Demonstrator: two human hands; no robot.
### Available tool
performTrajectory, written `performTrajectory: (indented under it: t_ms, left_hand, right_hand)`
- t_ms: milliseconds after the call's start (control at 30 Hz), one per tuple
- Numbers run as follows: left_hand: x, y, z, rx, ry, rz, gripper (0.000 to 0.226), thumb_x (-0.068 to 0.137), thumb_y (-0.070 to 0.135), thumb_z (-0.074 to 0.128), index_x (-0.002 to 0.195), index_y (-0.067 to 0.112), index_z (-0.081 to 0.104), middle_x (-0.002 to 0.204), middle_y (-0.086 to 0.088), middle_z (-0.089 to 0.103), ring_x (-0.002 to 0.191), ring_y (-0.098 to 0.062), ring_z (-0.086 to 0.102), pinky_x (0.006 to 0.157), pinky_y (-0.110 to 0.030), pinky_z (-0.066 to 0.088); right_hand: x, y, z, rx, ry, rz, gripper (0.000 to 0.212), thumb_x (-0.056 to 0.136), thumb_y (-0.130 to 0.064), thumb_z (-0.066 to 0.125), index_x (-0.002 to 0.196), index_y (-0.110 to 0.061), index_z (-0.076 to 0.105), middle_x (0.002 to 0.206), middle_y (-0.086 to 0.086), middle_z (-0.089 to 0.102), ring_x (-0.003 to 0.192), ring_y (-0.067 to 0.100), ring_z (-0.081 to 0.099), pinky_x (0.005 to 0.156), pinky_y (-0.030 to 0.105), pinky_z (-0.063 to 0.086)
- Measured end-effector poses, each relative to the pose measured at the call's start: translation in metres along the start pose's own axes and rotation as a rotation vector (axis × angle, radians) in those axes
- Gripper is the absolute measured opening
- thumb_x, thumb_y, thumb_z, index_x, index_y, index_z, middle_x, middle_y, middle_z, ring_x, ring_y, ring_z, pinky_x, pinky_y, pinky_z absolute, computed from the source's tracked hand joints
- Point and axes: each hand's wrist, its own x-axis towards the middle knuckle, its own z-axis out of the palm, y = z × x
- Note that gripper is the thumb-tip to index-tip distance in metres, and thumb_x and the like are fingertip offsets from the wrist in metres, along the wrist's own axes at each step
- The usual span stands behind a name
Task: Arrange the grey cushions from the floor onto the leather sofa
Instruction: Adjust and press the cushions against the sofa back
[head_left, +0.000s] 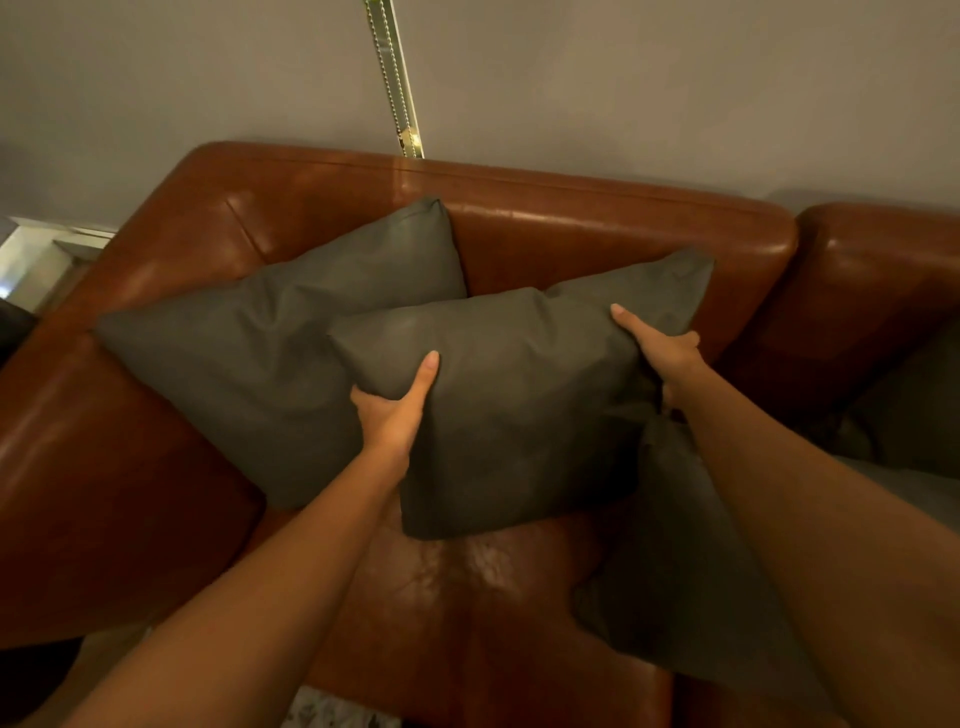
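A grey cushion (519, 395) hangs over the seat of the brown leather sofa (597, 228), held between both hands. My left hand (397, 413) grips its left edge, thumb lying on the front face. My right hand (660, 348) grips its right edge near the top corner. Behind it a second grey cushion (249, 358) leans in the sofa's left corner against the backrest and armrest. A third grey cushion (675, 571) lies lower on the seat to the right, partly hidden by my right forearm.
The sofa's left armrest (93, 467) is close on the left. A further sofa section (878, 291) continues to the right, with more grey fabric (914, 415) on it. A grey wall with a gold strip (395, 78) rises behind the backrest.
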Motion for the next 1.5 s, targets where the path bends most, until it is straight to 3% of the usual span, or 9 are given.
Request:
performTrajectory:
  t_ms: [200,267,333,433,800,933,1100,1300,1500]
  left_hand:
    - [-0.016,0.002,-0.002,-0.042,0.049,0.122,0.099,0.067,0.049,0.079,0.144,0.014,0.028,0.139,-0.002,0.048,0.125,-0.018,0.049,0.109,-0.031,0.038]
    - [-0.014,0.001,-0.002,-0.049,0.032,0.141,0.098,0.068,0.05,0.077,0.144,0.015,0.026,0.14,-0.002,0.047,0.126,-0.018,0.048,0.11,-0.032,0.037]
    - [-0.009,-0.004,-0.003,-0.041,-0.019,0.126,0.1,0.069,0.051,0.076,0.145,0.016,0.022,0.141,-0.002,0.045,0.127,-0.018,0.047,0.111,-0.035,0.037]
    - [0.002,-0.014,0.0,0.023,-0.114,0.088,0.103,0.068,0.052,0.076,0.146,0.016,0.019,0.143,-0.003,0.044,0.127,-0.017,0.047,0.111,-0.036,0.037]
    - [0.005,-0.011,0.0,0.044,-0.1,0.04,0.116,0.062,0.054,0.079,0.15,0.015,0.012,0.149,-0.004,0.037,0.134,-0.021,0.041,0.113,-0.037,0.034]
    - [-0.015,-0.004,0.002,0.14,-0.028,0.004,0.121,0.068,0.058,0.073,0.152,0.017,-0.004,0.158,-0.009,0.014,0.144,-0.029,0.022,0.118,-0.042,0.022]
    - [-0.05,0.001,0.003,0.445,0.092,0.32,0.111,0.078,0.053,0.066,0.151,0.007,-0.004,0.158,-0.021,-0.002,0.147,-0.035,-0.001,0.118,-0.045,-0.001]
    - [-0.091,0.008,0.006,0.579,-0.037,0.482,0.102,0.082,0.051,0.063,0.151,0.006,0.003,0.158,-0.022,-0.001,0.147,-0.037,0.001,0.118,-0.046,-0.001]
    - [-0.119,0.025,0.002,0.716,-0.359,0.591,0.075,0.092,0.045,0.052,0.151,0.013,0.017,0.159,-0.01,0.011,0.147,-0.025,0.011,0.12,-0.038,0.012]
  right_hand:
    - [-0.016,-0.005,-0.003,0.142,0.018,-0.127,0.129,0.027,-0.067,0.083,0.139,-0.019,0.04,0.134,0.003,0.053,0.12,0.028,0.054,0.098,0.046,0.049]
    - [-0.016,-0.006,-0.004,0.153,0.045,-0.172,0.115,0.037,-0.065,0.084,0.135,-0.019,0.045,0.131,0.002,0.055,0.119,0.026,0.055,0.099,0.044,0.049]
    - [-0.012,-0.002,-0.002,0.116,0.078,-0.176,0.102,0.054,-0.059,0.084,0.137,-0.017,0.041,0.134,0.004,0.052,0.121,0.027,0.052,0.102,0.044,0.047]
    - [-0.007,0.013,-0.003,0.05,0.132,-0.114,0.102,0.064,-0.057,0.08,0.143,-0.015,0.031,0.142,0.009,0.045,0.129,0.031,0.045,0.106,0.044,0.041]
    - [-0.002,0.011,-0.013,0.057,0.061,-0.039,0.127,0.056,-0.064,0.081,0.152,-0.021,0.009,0.15,0.011,0.033,0.135,0.036,0.038,0.109,0.053,0.037]
    - [-0.007,0.012,-0.02,0.027,0.091,-0.082,0.13,0.058,-0.066,0.078,0.153,-0.022,0.001,0.154,0.012,0.028,0.138,0.036,0.034,0.11,0.052,0.035]
    - [-0.023,0.008,-0.03,-0.067,0.112,-0.166,0.128,0.061,-0.071,0.073,0.154,-0.02,0.0,0.157,0.013,0.022,0.142,0.037,0.026,0.113,0.053,0.03]
    - [-0.05,0.008,-0.043,-0.143,0.127,-0.256,0.112,0.076,-0.063,0.066,0.154,-0.015,0.002,0.158,0.015,0.019,0.144,0.037,0.02,0.115,0.052,0.026]
    - [-0.087,0.013,-0.07,-0.158,0.13,-0.326,0.092,0.09,-0.048,0.06,0.154,-0.011,0.006,0.154,0.017,0.03,0.14,0.035,0.032,0.109,0.039,0.031]
